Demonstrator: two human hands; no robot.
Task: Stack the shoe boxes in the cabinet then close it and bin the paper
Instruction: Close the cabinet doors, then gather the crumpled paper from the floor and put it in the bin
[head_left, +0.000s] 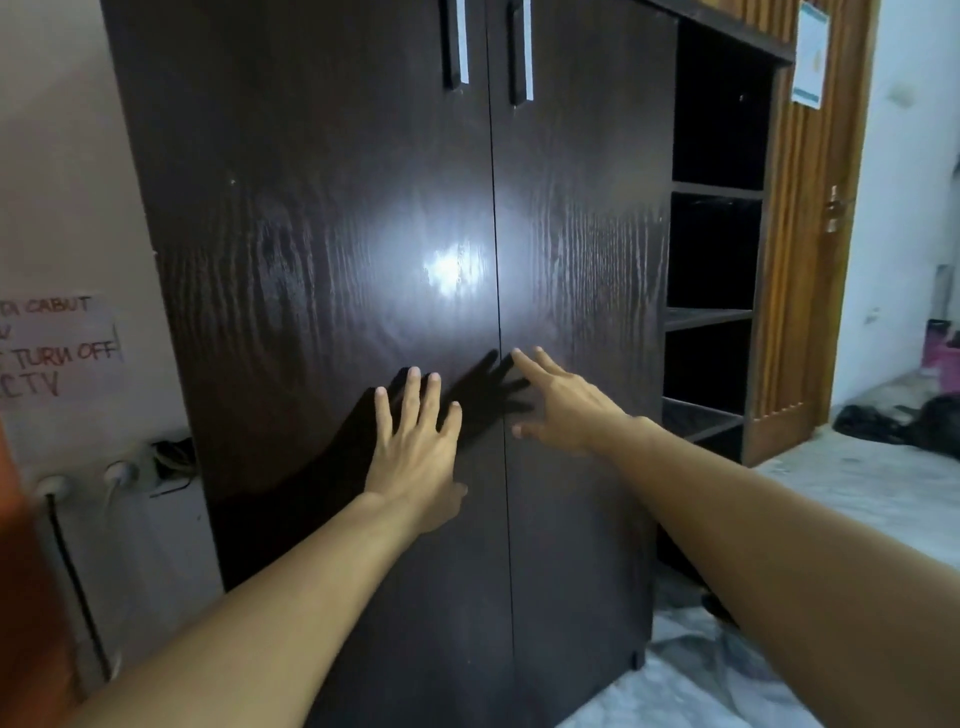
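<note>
Boxes are hidden behind the closed cabinet (363, 208) filling the frame's centre. Left hand (415, 447) lies flat, fingers spread, on its left door; right hand (561, 405) reaches open-fingered toward the right door, contact unclear.

**Bare arms, nothing worn**

My left hand (415, 452) and right hand (563, 402) are both bare: no gloves, rings or bracelets. My forearms are uncovered as far back as the view reaches, with no sleeve edge or watch on either wrist. My fingernails are short and plain
</note>
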